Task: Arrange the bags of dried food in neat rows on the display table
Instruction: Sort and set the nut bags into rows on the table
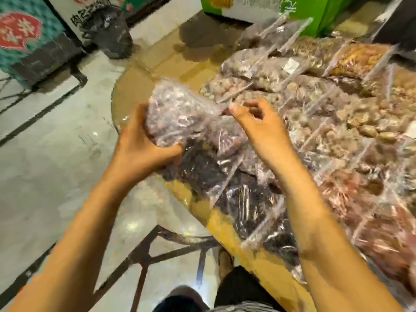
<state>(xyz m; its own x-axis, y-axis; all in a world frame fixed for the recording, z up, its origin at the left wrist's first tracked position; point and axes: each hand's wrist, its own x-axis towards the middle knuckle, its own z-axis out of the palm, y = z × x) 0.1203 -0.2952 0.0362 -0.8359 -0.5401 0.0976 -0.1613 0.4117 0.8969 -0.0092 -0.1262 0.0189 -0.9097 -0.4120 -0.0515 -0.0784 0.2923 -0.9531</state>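
Writing shows only far off: black characters on a white sign [90,19] beside the dark bin [112,32], too blurred for me to read. The bags carry no label I can make out, save a blank white tag [291,64] on one in the far rows.

My left hand [144,152] cups the bag [180,115] from below and the near side, fingers curled round its bulging end, thumb pressed into the plastic. My right hand [258,122] pinches the bag's upper edge between thumb and forefinger, the other fingers loosely bent. The bag is clear plastic, full of dark purplish dried pieces. It is lifted over the near left corner of the table [144,86], above other dark bags [247,199]. Its long axis runs from my left hand up and away to the right, sealed end by my right fingers.

Rows of bags [337,109] cover the table to the right, brown and tan, strips slanting alike.
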